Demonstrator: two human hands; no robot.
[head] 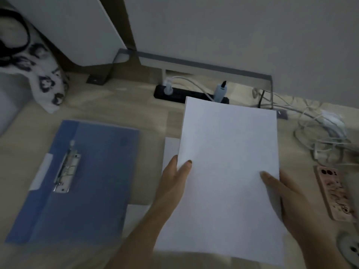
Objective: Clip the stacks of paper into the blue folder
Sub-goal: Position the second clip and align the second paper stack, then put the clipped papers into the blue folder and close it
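A stack of white paper [227, 162] is lifted above the floor at centre right. My left hand [172, 183] grips its left edge, thumb on top. My right hand [291, 206] grips its right edge, thumb also on top. The blue folder [101, 183] lies open on the floor to the left, with its metal clip [67, 172] near the spine. More white sheets [171, 152] lie on the floor under and to the left of the held stack.
A black power strip [180, 94] with plugs sits by the wall behind the paper. Tangled white cables [320, 136] lie at the right, with a pink phone [334, 193] below them. A patterned cloth bag [44, 78] leans at the upper left.
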